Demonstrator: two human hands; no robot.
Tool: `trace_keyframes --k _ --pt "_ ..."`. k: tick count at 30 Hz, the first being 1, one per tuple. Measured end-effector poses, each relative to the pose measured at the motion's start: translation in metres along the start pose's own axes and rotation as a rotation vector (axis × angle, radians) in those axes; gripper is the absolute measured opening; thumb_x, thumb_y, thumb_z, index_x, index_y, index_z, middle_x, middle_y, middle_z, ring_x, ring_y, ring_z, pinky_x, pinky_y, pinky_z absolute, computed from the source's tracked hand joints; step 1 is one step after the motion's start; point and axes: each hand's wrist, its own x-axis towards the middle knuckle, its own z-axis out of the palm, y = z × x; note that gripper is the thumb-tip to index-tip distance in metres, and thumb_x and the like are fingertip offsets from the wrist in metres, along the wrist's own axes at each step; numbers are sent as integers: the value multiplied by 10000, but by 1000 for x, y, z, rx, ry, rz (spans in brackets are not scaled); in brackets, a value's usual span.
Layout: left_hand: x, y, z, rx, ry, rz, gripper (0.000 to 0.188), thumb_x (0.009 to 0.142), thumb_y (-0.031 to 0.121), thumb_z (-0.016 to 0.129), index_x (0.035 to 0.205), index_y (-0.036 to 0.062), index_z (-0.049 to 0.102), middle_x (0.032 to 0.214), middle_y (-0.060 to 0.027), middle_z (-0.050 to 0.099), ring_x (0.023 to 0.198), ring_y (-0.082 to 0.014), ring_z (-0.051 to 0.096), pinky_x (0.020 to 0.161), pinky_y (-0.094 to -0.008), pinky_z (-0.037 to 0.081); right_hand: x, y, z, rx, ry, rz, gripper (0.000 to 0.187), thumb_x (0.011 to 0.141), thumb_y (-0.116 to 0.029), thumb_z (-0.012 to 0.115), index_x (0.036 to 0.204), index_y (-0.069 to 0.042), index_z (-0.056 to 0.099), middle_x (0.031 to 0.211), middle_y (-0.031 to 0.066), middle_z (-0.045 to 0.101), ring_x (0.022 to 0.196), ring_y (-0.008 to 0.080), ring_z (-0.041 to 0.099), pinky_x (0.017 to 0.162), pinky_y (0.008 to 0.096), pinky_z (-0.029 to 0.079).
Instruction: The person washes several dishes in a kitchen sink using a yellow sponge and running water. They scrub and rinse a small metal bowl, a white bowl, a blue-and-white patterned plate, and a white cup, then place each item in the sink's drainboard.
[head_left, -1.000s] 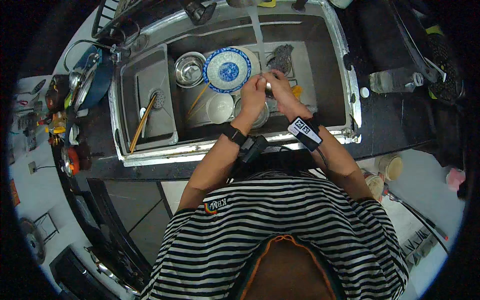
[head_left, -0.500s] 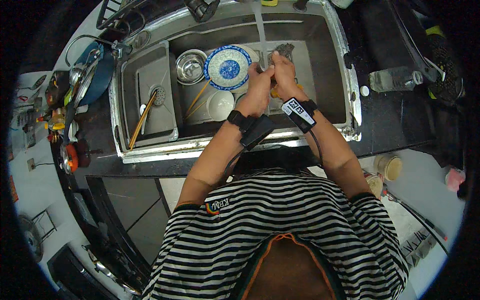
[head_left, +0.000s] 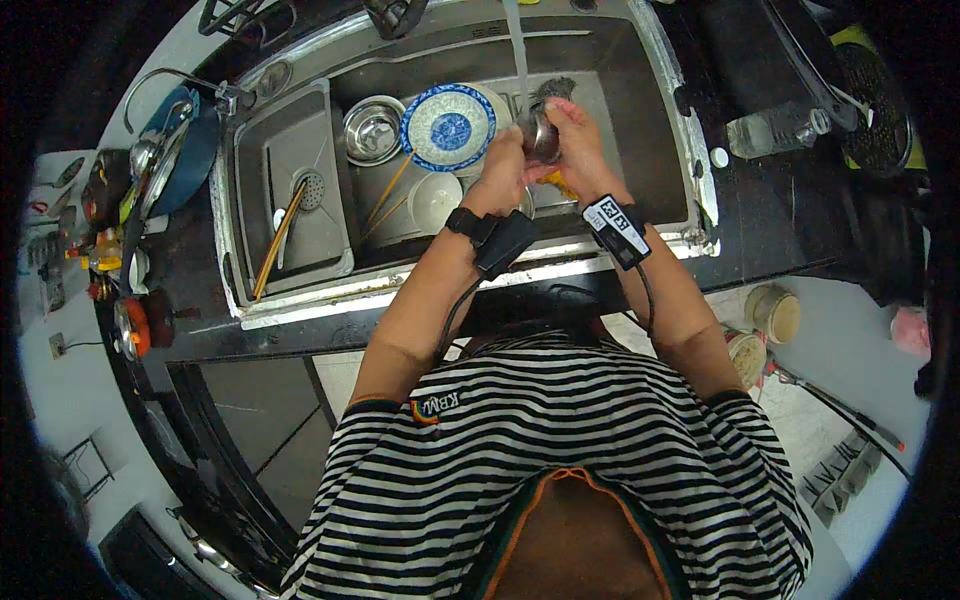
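Note:
Under the stream of running water [head_left: 518,55] I hold a small shiny metal bowl [head_left: 541,137], tilted, between both hands. My left hand [head_left: 500,172] is closed on its near left side. My right hand [head_left: 586,152] grips its right side, fingers partly hidden. Just beyond lies a grey mesh scouring pad [head_left: 554,89]. Something yellow-orange [head_left: 560,183] shows below my right hand, its kind unclear. To the left are a blue-and-white patterned plate [head_left: 449,130], a white bowl [head_left: 436,200] and a steel bowl [head_left: 374,131].
Chopsticks [head_left: 388,190] lean by the plate. More chopsticks [head_left: 280,243] and a white spoon lie in the sink's left tray [head_left: 330,215]. Right of the metal sink rim [head_left: 690,150] are a clear jar [head_left: 775,133] and a white cap [head_left: 719,157]. A blue pan [head_left: 190,150] stands left.
The metal bowl now shows plainly between my hands, turned under the water. My right hand has shifted slightly right and down. The whole view has moved a little.

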Motion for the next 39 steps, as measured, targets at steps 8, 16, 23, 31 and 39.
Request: trace_keyframes --k 8,16,23,31,39 --pt "-16 12 -14 19 48 -49 528 895 570 328 1072 121 540 1010 -70 581 888 -198 542 746 -378 453 -39 9 7 -349 -255 -234 527 798 -75 570 1284 -13 377 884 94 602 765 168 579 647 283 470" --pt "-10 -1 -13 109 10 -33 488 878 580 362 1070 154 504 894 -31 573 791 -142 542 652 -288 450 -29 -10 -6 -1010 -347 -576 414 724 -173 664 1122 -114 569 677 80 624 588 220 603 555 308 471" --pt "12 6 -4 -51 110 -151 492 884 555 360 977 101 526 840 -71 565 662 -184 518 590 -308 426 58 -26 -60 -609 -410 -49 508 785 -358 658 1173 -55 532 935 75 625 827 157 593 657 267 487" --pt "22 -6 -4 1 304 -115 433 855 305 561 1202 122 380 1142 -66 431 815 -248 546 725 -375 511 172 48 -76 -1310 -210 -135 900 686 -444 703 1369 -115 218 1282 317 325 1065 460 481 872 451 438" --pt "27 -14 -7 -56 391 -74 498 830 258 624 1238 102 386 1112 -47 457 840 -222 537 736 -365 520 183 42 -57 -1285 -95 -298 329 662 -73 651 954 -135 512 1039 180 499 937 397 544 760 444 471"
